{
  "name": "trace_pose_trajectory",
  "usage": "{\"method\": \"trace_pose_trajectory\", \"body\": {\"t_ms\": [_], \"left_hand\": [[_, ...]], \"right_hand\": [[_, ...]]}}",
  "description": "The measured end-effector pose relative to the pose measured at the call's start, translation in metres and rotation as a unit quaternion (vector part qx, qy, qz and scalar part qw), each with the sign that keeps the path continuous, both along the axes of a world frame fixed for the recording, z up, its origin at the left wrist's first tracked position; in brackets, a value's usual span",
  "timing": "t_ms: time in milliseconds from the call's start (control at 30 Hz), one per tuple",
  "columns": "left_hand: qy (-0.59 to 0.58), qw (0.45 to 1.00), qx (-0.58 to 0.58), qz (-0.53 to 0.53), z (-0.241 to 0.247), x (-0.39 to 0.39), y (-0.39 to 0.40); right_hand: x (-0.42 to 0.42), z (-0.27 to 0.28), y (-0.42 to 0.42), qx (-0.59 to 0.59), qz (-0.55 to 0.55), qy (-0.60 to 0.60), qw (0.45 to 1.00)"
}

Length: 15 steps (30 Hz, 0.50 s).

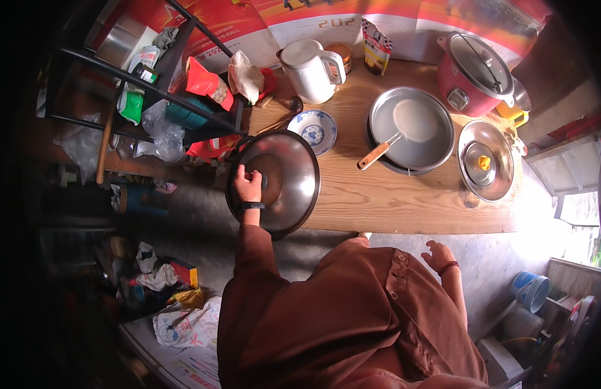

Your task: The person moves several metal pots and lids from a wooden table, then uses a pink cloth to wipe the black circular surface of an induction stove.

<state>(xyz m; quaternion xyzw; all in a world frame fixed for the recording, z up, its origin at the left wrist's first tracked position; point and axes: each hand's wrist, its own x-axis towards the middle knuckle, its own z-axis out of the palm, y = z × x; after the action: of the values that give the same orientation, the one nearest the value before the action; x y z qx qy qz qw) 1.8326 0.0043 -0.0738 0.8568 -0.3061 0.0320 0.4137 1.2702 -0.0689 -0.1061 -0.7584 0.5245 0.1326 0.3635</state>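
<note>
My left hand [247,185] grips the black knob of a round metal pan lid [293,189] at the table's left front corner. A dark rim and a small dark handle show around the lid; what lies beneath it is hidden. My right hand [438,256] hangs beside my body, off the front edge of the wooden table [378,206], with its fingers apart and nothing in it. Just behind the lid lies a blue-and-white patterned plate [312,132]. A metal basin [422,121] holds cloudy liquid, and a wooden-handled utensil [374,155] rests over its near left rim.
A white electric kettle [305,73], a food pouch [376,48] and a pink rice cooker [468,82] line the back. At the right is a steel colander [502,167] with a small yellow-knobbed lid [484,163]. A black metal rack [149,85] stands left, a blue bucket [531,291] lower right.
</note>
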Motion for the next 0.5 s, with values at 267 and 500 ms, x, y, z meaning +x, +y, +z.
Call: {"method": "trace_pose_trajectory", "body": {"t_ms": [267,500], "left_hand": [[0.270,0.934,-0.214,0.091,0.088,0.048,0.039],[0.268,0.930,-0.228,0.111,0.101,0.045,0.051]], "right_hand": [[-0.005,-0.005,0.003,-0.006,-0.007,0.005,1.000],[0.003,-0.006,0.005,0.018,-0.007,0.004,1.000]]}}
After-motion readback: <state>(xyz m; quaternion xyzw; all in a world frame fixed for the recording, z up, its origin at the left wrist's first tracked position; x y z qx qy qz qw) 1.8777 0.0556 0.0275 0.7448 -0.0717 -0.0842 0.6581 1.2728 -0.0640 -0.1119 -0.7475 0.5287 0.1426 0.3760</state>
